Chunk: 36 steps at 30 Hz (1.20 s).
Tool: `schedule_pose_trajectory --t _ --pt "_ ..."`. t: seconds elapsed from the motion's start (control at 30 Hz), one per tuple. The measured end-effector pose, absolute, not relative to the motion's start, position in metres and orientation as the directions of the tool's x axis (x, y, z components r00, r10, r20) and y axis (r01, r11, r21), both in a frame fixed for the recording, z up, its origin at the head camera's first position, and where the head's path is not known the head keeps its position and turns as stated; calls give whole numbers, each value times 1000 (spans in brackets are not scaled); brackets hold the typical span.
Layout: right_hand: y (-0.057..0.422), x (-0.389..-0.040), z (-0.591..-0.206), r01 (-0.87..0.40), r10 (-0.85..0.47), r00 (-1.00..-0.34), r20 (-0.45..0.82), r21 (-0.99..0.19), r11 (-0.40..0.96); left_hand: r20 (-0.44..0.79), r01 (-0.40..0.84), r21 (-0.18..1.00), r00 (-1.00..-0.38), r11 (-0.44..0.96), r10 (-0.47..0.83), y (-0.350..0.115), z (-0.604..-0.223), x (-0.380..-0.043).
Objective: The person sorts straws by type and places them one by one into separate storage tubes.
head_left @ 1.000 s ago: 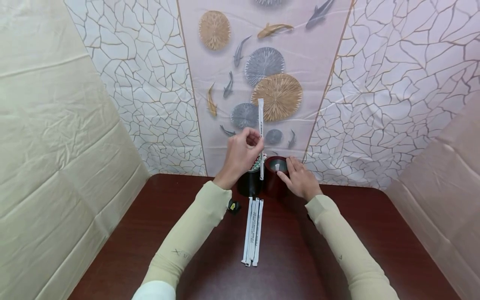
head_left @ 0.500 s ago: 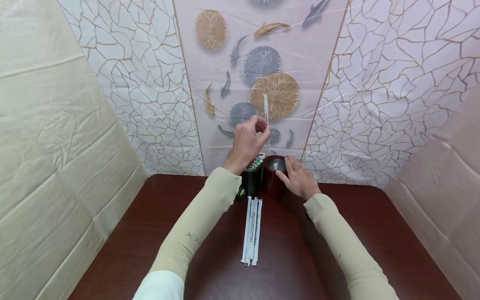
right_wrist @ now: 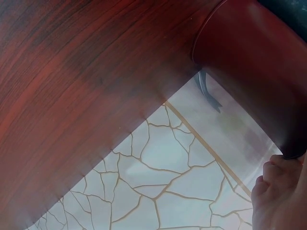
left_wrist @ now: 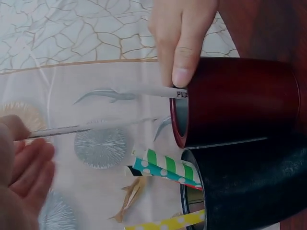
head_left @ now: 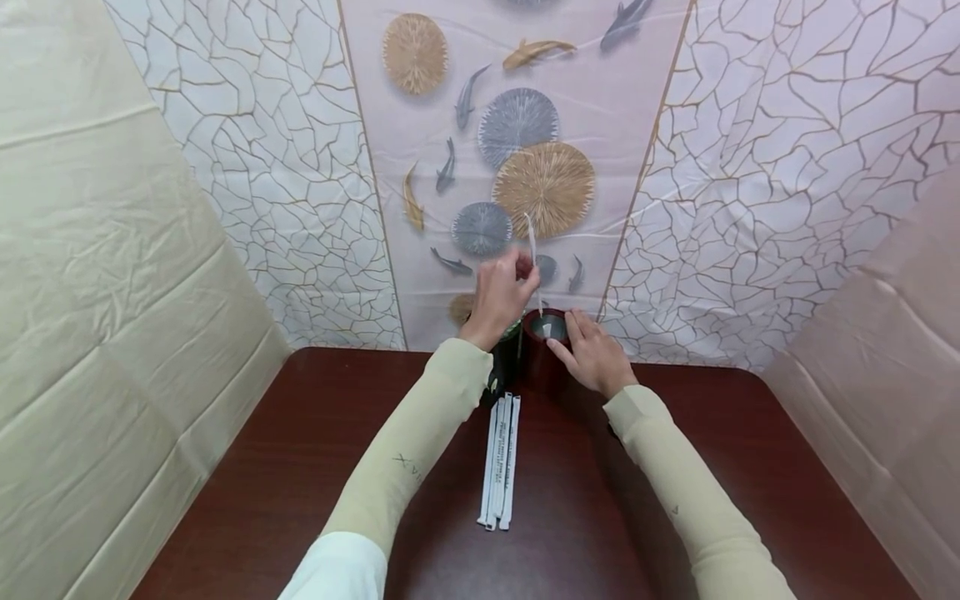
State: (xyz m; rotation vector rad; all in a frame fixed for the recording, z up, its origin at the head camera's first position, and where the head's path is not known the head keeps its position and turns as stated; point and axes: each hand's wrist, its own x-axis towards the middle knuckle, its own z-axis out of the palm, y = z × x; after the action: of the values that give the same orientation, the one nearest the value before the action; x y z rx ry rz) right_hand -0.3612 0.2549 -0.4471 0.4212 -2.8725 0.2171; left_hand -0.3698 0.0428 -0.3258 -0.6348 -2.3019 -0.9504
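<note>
My left hand (head_left: 498, 292) pinches a white paper-wrapped straw (head_left: 532, 242) and holds it nearly upright. In the left wrist view the straw's lower tip is just short of the mouth of a dark red cup (left_wrist: 240, 100). Another wrapped straw (left_wrist: 163, 92), with black print, sticks out of that cup. My right hand (head_left: 596, 354) rests on the red cup's rim, fingers extended along its right side and thumb at the front. Beside it stands a black cup (left_wrist: 249, 182) holding patterned straws (left_wrist: 168, 165), partly hidden behind my left hand in the head view.
Several more wrapped straws (head_left: 498, 462) lie side by side on the dark wooden table (head_left: 585, 500), in front of the cups. A patterned cloth (head_left: 645, 167) hangs right behind the table's far edge. Pale cloth panels (head_left: 112, 333) close off the sides.
My left hand has moved right and, after rising, come down, bringing the straw from in front of the black cup to over the red cup. The right hand stays at the red cup.
</note>
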Motion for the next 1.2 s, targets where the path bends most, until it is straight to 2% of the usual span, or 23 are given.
schedule_pose_trajectory --t 0.2,0.43,0.7,1.03,1.2 --pt "252 -365 -446 -300 -270 -931 247 -92 949 512 554 486 -807 676 294 36 -331 -372" --pt "253 -367 -445 -306 -275 -925 264 -84 948 522 541 512 -813 667 259 18 -321 -361" --pt "257 -366 -446 -308 -276 -921 273 -82 948 506 569 407 -792 715 342 -4 -322 -343" --pt "257 -366 -449 -311 -280 -923 264 -86 946 400 532 401 -834 746 380 -25 -327 -321" --pt "256 -365 -449 -312 -278 -924 262 -94 946 288 521 339 -850 784 441 -33 -337 -316"
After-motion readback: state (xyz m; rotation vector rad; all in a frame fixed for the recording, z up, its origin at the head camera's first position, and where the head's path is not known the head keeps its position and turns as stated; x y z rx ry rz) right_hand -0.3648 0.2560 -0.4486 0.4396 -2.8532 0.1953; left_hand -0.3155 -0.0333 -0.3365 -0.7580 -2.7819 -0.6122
